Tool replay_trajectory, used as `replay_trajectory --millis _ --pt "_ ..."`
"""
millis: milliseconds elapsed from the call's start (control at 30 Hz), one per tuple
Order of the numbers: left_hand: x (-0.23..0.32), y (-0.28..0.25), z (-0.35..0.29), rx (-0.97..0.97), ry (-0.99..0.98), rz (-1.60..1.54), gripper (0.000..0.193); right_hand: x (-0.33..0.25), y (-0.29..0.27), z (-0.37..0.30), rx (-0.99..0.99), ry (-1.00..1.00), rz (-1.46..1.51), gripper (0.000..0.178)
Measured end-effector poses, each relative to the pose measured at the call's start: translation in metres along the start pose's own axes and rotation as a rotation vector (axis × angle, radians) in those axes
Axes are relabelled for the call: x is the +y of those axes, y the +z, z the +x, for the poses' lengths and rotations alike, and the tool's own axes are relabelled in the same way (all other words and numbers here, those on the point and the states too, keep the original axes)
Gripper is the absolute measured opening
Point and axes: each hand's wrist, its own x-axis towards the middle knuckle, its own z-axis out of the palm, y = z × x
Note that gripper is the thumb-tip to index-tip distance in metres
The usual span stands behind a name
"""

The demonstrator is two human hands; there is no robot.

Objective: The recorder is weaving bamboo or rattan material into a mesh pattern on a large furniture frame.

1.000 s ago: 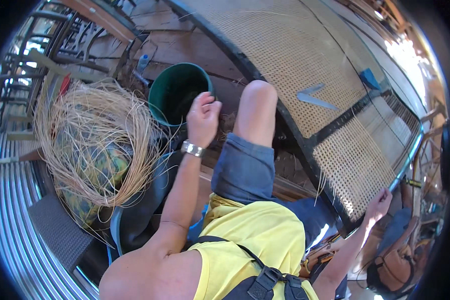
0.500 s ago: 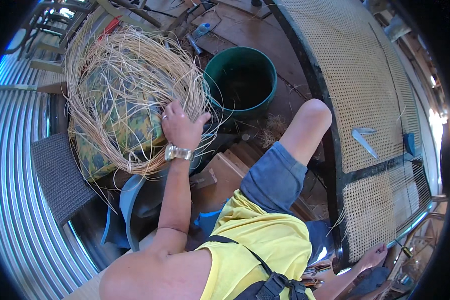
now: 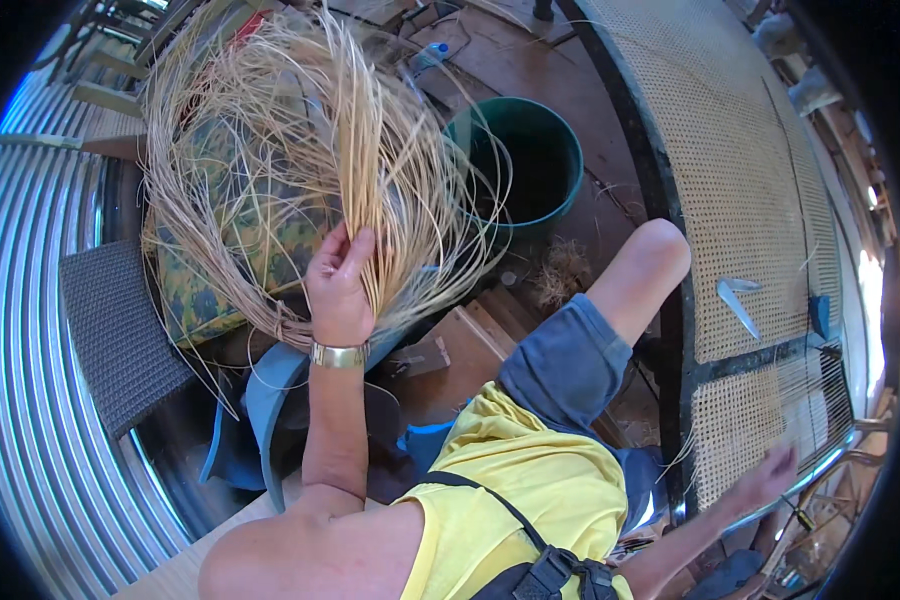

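My left hand [image 3: 340,292], with a metal-banded watch at the wrist, is closed around a bundle of pale rattan cane strands [image 3: 360,150]. The gripped strands rise upright from the large loose coil, and many thin ends spread to the right. Under the coil lies a camouflage-patterned cushion [image 3: 198,312]. On the right, my right hand [image 3: 767,480] is over the lower end of a dark-framed woven cane panel [image 3: 690,130]; motion blurs its fingers. A slim angled tool like an open folding knife [image 3: 738,305] rests on the weave, beside a small blue piece [image 3: 819,316].
A green bucket [image 3: 573,180] stands on the floor behind my raised knee. Cane scraps [image 3: 562,268] lie near it. A grey woven surface [image 3: 125,335], a blue plastic chair [image 3: 270,385] and a corrugated metal wall [image 3: 30,350] are on the left. A plastic bottle [image 3: 430,56] lies at the back.
My left hand has gone from resting on the coil to gripping and lifting a bundle of rattan cane strands. My right hand has moved up from the panel's lower edge.
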Motion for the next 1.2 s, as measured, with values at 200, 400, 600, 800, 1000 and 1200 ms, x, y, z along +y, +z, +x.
replay_trajectory --millis 200,400,600,800,1000,1200 --pt "-0.01 -0.001 -0.028 -0.026 -0.06 -0.049 0.024 -0.182 0.098 -0.087 -0.767 -0.15 0.743 0.024" --pt "-0.01 -0.016 -0.042 -0.015 -0.059 -0.134 0.024 -0.278 0.127 -0.177 -1.374 -0.25 0.989 0.026" --pt "-0.013 -0.028 -0.05 -0.015 -0.057 -0.152 0.024 -0.306 0.166 -0.236 -1.55 -0.594 0.945 0.029" --pt "-0.014 -0.028 -0.055 -0.008 -0.019 -0.111 0.025 -0.309 0.174 -0.244 -1.516 -0.503 0.788 0.027" --pt "-0.016 -0.025 -0.054 -0.014 -0.017 -0.097 0.026 -0.317 0.203 -0.259 -1.601 -0.1 0.896 0.027" --pt "-0.02 -0.026 -0.055 -0.009 -0.021 -0.014 0.024 -0.325 0.217 -0.256 -1.77 0.313 0.981 0.022"
